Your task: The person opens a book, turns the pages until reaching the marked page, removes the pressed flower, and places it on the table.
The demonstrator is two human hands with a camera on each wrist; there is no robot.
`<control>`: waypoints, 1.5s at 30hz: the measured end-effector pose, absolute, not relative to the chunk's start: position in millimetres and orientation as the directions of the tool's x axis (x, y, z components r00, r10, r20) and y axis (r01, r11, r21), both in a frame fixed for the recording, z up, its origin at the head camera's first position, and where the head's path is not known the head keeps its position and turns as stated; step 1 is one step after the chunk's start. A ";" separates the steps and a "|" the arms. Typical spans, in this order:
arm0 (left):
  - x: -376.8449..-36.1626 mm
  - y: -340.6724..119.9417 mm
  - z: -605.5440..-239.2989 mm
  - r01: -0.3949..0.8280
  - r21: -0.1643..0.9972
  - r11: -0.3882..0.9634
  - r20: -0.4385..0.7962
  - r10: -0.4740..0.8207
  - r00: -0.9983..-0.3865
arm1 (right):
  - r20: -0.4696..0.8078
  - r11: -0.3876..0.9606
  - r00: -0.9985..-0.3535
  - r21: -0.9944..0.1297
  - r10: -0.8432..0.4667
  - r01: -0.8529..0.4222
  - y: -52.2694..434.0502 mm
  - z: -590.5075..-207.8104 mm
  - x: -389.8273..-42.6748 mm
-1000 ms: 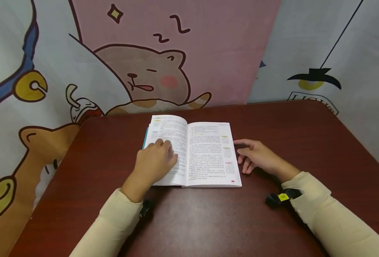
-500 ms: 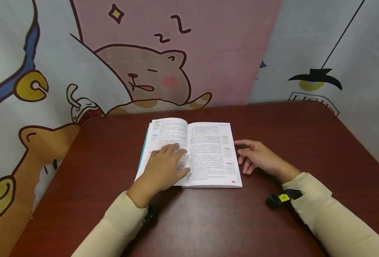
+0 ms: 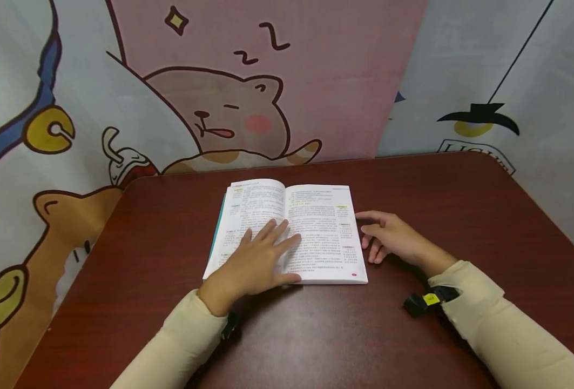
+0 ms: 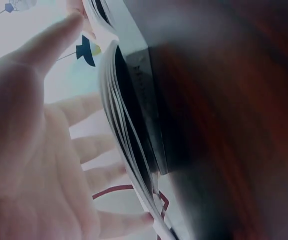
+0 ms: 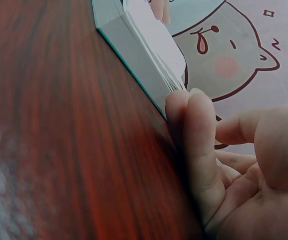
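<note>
Left hand lies flat, fingers spread (palm down); right hand rests loosely curled

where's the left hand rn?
Head view: the left hand lies flat with fingers spread on the open book, over its left page near the spine, mid-table.

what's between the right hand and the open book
Nothing: the right hand rests on the table beside the open book; in the right wrist view its fingertips reach the book's edge. The head view shows no other object there.
</note>
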State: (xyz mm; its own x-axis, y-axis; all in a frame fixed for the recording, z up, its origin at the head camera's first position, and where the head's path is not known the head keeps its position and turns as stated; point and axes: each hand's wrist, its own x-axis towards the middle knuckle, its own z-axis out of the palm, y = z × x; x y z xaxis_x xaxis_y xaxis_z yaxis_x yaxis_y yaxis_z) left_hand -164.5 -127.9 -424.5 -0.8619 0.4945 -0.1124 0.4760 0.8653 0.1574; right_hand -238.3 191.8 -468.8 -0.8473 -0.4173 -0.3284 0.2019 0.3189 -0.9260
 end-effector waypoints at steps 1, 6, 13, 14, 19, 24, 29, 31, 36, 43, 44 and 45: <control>-164.0 -127.6 -424.4 0.481 0.163 0.862 -0.120 0.501 -0.857 | -0.333 0.320 -0.848 -0.924 -0.412 0.208 191.6 -468.7 -238.4; -161.8 -126.7 -423.3 0.489 0.175 0.855 -0.131 0.513 -0.849 | -0.338 0.328 -0.848 -0.921 -0.409 0.208 190.5 -467.5 -238.3; -160.9 -125.7 -425.1 0.503 0.167 0.848 -0.143 0.525 -0.839 | -0.337 0.329 -0.847 -0.921 -0.412 0.207 189.9 -466.3 -237.9; -160.9 -125.6 -425.2 0.502 0.165 0.849 -0.145 0.524 -0.839 | -0.337 0.331 -0.847 -0.921 -0.412 0.206 190.0 -466.3 -238.0; -160.7 -125.3 -424.9 0.489 0.170 0.856 -0.162 0.513 -0.843 | -0.333 0.333 -0.853 -0.921 -0.402 0.202 190.2 -466.1 -238.3; -160.0 -124.7 -425.6 0.471 0.190 0.861 -0.186 0.503 -0.844 | -0.337 0.338 -0.847 -0.919 -0.411 0.202 189.9 -467.1 -238.3; -159.7 -123.0 -426.7 0.465 0.196 0.864 -0.192 0.498 -0.845 | -0.336 0.333 -0.846 -0.921 -0.414 0.203 190.5 -467.9 -238.1; -159.6 -122.1 -426.7 0.462 0.202 0.864 -0.191 0.497 -0.847 | -0.330 0.329 -0.847 -0.924 -0.418 0.197 191.0 -467.6 -238.2; -158.8 -120.7 -426.2 0.456 0.210 0.865 -0.189 0.493 -0.849 | -0.330 0.326 -0.844 -0.925 -0.423 0.198 192.0 -466.8 -238.0; -158.9 -120.7 -425.5 0.456 0.209 0.865 -0.190 0.494 -0.848 | -0.336 0.331 -0.845 -0.921 -0.416 0.204 190.9 -466.9 -238.3; -159.3 -120.8 -425.7 0.457 0.207 0.865 -0.190 0.494 -0.848 | -0.338 0.333 -0.845 -0.920 -0.414 0.205 190.7 -467.2 -238.4; -159.5 -120.9 -425.8 0.458 0.207 0.864 -0.189 0.495 -0.848 | -0.339 0.335 -0.845 -0.920 -0.413 0.205 190.7 -466.8 -238.3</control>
